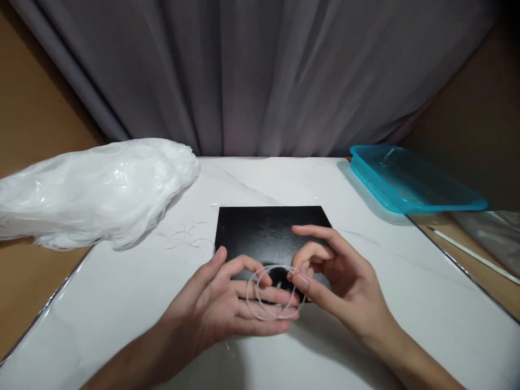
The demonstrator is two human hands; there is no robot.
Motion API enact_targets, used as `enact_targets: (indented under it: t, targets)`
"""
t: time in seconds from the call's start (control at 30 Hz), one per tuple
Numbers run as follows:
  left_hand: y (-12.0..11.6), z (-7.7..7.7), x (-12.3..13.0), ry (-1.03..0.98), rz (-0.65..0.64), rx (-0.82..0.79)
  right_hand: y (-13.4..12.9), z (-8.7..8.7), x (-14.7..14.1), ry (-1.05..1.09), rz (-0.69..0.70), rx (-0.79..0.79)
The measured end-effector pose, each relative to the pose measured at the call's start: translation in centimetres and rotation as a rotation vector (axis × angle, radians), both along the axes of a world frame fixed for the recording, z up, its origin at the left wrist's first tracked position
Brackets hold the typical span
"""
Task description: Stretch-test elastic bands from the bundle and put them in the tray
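My right hand [343, 281] pinches a pair of thin, whitish see-through rings [280, 318] between thumb and fingertips, at their right upper side. The rings overlap each other in front of the fingers of my left hand [227, 309]. That hand is open with its palm turned up, most fingers stretched out and the index finger bent near the rings; whether it bears their weight I cannot tell. Under both hands lies a flat black board [268, 227] with a dark round shape near its front edge, partly hidden by the fingers.
A large, glossy white plastic bundle [122, 184] lies at the left. Several thin clear loops [190, 235] rest on the white marbled table [260, 184] beside the board. At the right stand a blue translucent tray [406, 184] and a thin white stick [475, 254]. A grey curtain [252, 76] hangs behind.
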State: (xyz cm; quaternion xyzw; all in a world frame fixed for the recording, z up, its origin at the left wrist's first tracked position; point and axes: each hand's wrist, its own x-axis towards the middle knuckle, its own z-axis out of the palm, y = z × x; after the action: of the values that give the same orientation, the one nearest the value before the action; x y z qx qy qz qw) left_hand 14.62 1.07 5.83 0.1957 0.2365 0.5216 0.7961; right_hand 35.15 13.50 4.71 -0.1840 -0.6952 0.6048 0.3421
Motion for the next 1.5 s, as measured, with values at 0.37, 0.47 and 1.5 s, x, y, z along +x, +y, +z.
enact_targets:
  t: [0.37, 0.47, 1.5]
  targets:
    - [0.2, -0.2, -0.1, 0.070, -0.010, -0.023, 0.2, 0.0, 0.2, 0.005, -0.022, -0.037]
    - [0.2, -0.2, 0.0, 0.071, -0.013, -0.012, 0.3, -0.1, 0.3, -0.001, -0.019, -0.049]
    - [1.6, -4.1, -0.5, 1.005, 0.070, 0.110, 35.1, -5.0, 0.3, -0.627, -0.862, 0.420]
